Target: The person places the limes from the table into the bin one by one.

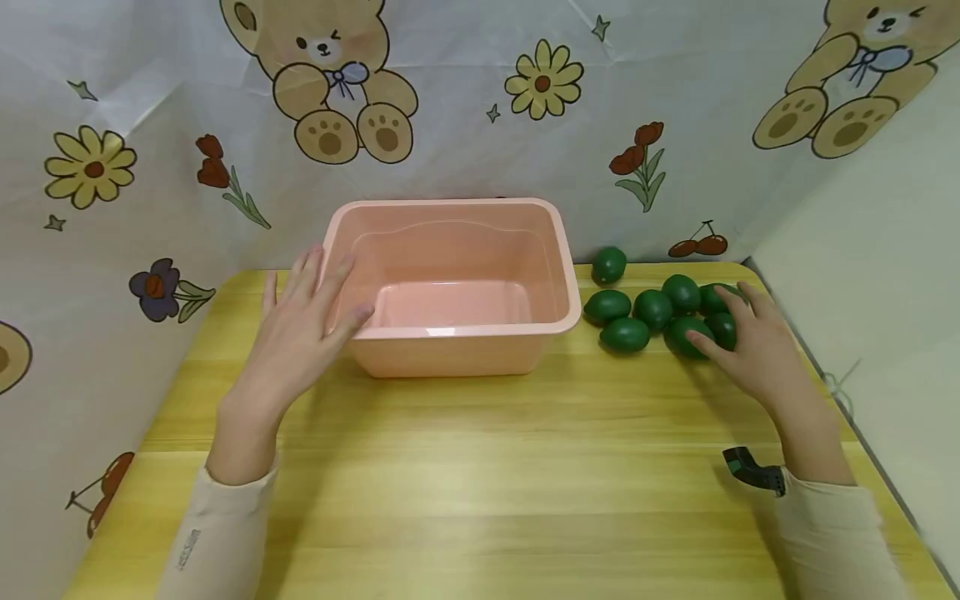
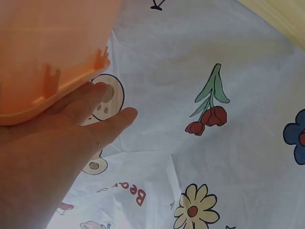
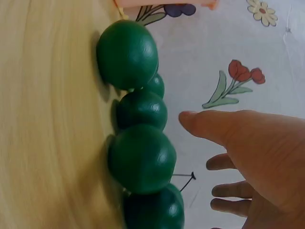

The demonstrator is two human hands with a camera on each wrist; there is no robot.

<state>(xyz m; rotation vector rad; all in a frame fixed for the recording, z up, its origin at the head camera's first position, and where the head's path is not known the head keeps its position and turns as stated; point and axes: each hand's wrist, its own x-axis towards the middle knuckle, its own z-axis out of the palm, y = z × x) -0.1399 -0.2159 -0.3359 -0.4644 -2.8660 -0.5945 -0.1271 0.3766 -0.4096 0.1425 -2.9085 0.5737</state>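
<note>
A pink plastic basin (image 1: 450, 357) stands upright near the back of the table, and its inside shows bare. My left hand (image 1: 296, 329) is at the basin's left rim, fingers spread and nearly straight, thumb over the front corner. In the left wrist view, fingers of that hand (image 2: 62, 136) lie along the basin's edge. To the basin's right sits a cluster of several smooth, dark green lime-shaped fruits (image 1: 653, 310). My right hand (image 1: 757, 354) hovers at the cluster's right end, fingers spread. The right wrist view has its thumb apart from the fruits (image 3: 143, 157).
The wooden table (image 1: 480, 467) runs up to a cloth backdrop (image 1: 465, 158) printed with bears and flowers. A pale wall (image 1: 885, 275) borders the right side. A dark strap (image 1: 753, 472) sticks out by the right sleeve.
</note>
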